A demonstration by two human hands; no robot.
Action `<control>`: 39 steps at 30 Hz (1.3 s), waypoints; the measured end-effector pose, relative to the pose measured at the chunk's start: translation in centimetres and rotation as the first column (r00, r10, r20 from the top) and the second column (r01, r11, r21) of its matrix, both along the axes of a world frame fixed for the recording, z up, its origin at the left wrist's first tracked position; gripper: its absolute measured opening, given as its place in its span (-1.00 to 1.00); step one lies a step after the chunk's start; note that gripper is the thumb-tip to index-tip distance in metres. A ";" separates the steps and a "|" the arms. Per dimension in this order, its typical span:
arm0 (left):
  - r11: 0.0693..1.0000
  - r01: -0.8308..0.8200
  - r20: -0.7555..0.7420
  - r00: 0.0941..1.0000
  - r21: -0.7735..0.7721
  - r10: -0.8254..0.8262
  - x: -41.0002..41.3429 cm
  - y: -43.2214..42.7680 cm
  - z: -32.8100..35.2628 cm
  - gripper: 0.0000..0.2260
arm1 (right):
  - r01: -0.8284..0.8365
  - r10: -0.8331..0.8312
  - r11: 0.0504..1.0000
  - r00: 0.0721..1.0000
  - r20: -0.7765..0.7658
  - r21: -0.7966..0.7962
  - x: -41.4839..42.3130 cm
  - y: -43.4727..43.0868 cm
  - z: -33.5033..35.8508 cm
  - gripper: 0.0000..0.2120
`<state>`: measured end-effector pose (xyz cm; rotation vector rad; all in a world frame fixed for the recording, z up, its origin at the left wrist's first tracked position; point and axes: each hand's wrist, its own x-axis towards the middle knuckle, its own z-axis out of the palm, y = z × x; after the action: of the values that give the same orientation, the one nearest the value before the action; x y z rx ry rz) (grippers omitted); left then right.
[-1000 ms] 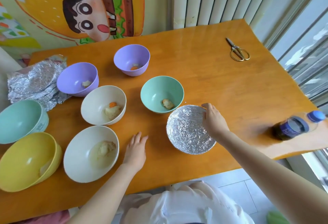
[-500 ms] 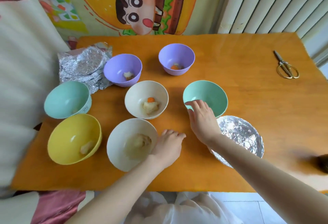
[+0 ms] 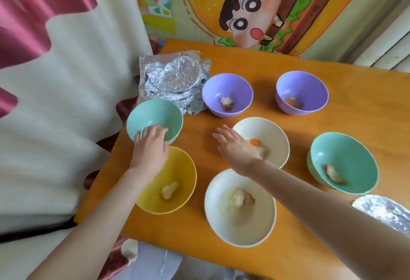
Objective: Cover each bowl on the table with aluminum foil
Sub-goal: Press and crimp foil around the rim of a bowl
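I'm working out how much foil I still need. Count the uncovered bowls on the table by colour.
Purple bowls: 2
Teal bowls: 2
Cream bowls: 2
Yellow bowl: 1
Total: 7 uncovered, plus 1 foil-covered bowl at the right edge.

A home room, probably for a child: cartoon wall picture (image 3: 255, 13), orange wooden table (image 3: 366, 106), curtain (image 3: 55, 69), plastic bowls with food pieces

Seven bowls upright, uncovered, food scraps inside: left purple bowl (image 3: 227, 93), right purple bowl (image 3: 302, 91), right mint bowl (image 3: 343, 160), yellow bowl (image 3: 179, 168), far cream bowl (image 3: 271, 133), near cream bowl (image 3: 240, 222), plus left mint bowl (image 3: 155, 113), seemingly empty; foil-covered bowl (image 3: 386, 211) cut off near right; crumpled foil pile (image 3: 175, 80) far left
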<state>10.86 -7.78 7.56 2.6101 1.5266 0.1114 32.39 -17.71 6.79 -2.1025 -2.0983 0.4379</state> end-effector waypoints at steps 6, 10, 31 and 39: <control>0.981 -0.187 -0.072 0.981 -0.052 0.183 -4.9 5.3 -1.9 -0.49 | -0.006 0.043 0.963 0.990 0.132 -0.268 -2.6 5.9 -3.5 -0.55; 0.958 -0.249 -0.051 0.968 -0.142 0.245 -6.4 7.5 -2.8 -0.49 | 0.000 0.063 0.912 0.988 0.141 -0.411 -3.4 7.8 -5.3 -0.49; 0.864 -0.144 0.482 0.780 -0.483 0.399 -5.8 15.3 -4.9 -0.88 | 0.091 -0.032 0.990 0.884 0.466 -0.106 -2.4 24.5 -2.8 -0.43; 0.884 -0.160 0.470 0.798 -0.439 0.378 -6.1 14.8 -4.3 -0.89 | 0.021 0.072 0.991 0.757 0.650 -0.134 -1.2 25.9 -2.4 -0.63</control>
<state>4.80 7.03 3.31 1.8201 1.5053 0.4888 31.20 8.14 4.36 -2.5825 -2.4966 -0.2210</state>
